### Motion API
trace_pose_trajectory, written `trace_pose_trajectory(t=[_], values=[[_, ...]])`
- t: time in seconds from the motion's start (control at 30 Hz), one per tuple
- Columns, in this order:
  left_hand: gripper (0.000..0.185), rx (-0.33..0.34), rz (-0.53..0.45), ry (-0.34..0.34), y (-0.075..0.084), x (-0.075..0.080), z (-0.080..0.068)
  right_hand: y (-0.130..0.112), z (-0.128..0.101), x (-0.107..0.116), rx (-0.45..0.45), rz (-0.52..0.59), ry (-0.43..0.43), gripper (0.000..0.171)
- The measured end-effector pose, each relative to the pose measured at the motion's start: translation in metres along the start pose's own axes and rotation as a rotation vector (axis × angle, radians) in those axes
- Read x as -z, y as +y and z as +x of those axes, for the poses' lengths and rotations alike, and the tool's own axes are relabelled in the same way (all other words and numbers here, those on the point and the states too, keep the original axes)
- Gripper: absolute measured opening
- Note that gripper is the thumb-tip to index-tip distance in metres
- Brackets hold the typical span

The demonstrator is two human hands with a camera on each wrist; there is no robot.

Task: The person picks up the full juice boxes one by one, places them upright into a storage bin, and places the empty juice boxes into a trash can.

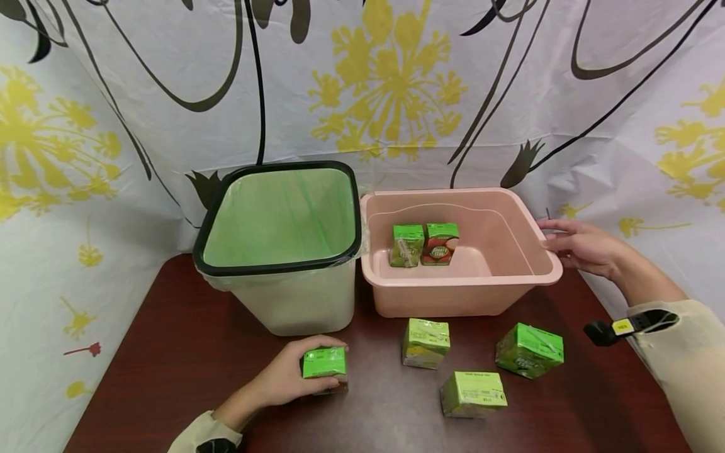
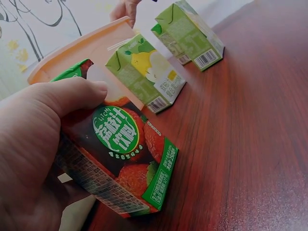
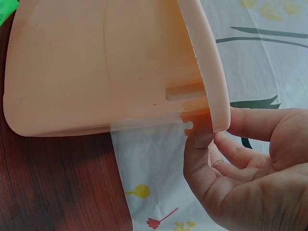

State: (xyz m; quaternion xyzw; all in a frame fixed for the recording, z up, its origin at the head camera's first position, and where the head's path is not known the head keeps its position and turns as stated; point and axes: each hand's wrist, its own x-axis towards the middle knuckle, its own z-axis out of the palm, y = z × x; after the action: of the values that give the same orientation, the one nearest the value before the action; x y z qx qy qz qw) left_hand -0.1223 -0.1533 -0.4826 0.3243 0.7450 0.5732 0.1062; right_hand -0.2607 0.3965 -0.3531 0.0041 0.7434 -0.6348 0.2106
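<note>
My left hand [image 1: 286, 374] grips a litchi juice box [image 1: 325, 363], thumb on one side and fingers on the other. In the left wrist view the box is dark with red fruit and a green label, and it tilts low over the table. At the right, my right hand [image 1: 589, 248] holds the rim of a pink plastic basin [image 1: 447, 299]; the right wrist view shows fingers hooked under that rim. Inside the basin stand a green juice box [image 1: 407, 246] and a red-and-green juice box [image 1: 440, 244], side by side.
Three more juice boxes stand before the basin: a pear one [image 1: 426, 343], a pale green one [image 1: 473, 395] and a brighter green one [image 1: 529, 350]. A bin [image 1: 294, 302] with a black rim and green inside adjoins the basin's left. Patterned sheeting [image 1: 396, 94] hangs behind the dark red table [image 1: 170, 352].
</note>
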Motion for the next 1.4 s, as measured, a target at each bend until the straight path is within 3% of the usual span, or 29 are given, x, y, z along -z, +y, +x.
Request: trace_pose_trajectory(t=[0.2,0.37,0.8,1.07,1.27,1.4], values=[[0.046,0.025,0.042,0.021,0.001,-0.001,0.002,0.001,0.000,0.001,0.002,-0.016,-0.002,0.039],[0.045,0.026,0.032,-0.001,0.004,-0.002,0.005,0.000,-0.001,0.001,0.008,-0.014,-0.004,0.039],[0.042,0.086,-0.003,-0.023,0.048,-0.004,0.025,-0.002,0.000,0.000,0.007,0.015,-0.022,0.040],[0.043,0.087,0.025,-0.076,0.076,-0.016,0.048,-0.004,0.000,-0.002,0.003,0.035,-0.020,0.042],[0.045,0.111,-0.029,-0.083,0.093,-0.030,0.070,-0.003,0.000,0.000,0.003,0.012,0.000,0.041],[0.046,0.072,-0.028,-0.087,0.100,-0.039,0.085,-0.001,0.001,0.001,0.002,0.008,0.002,0.040]])
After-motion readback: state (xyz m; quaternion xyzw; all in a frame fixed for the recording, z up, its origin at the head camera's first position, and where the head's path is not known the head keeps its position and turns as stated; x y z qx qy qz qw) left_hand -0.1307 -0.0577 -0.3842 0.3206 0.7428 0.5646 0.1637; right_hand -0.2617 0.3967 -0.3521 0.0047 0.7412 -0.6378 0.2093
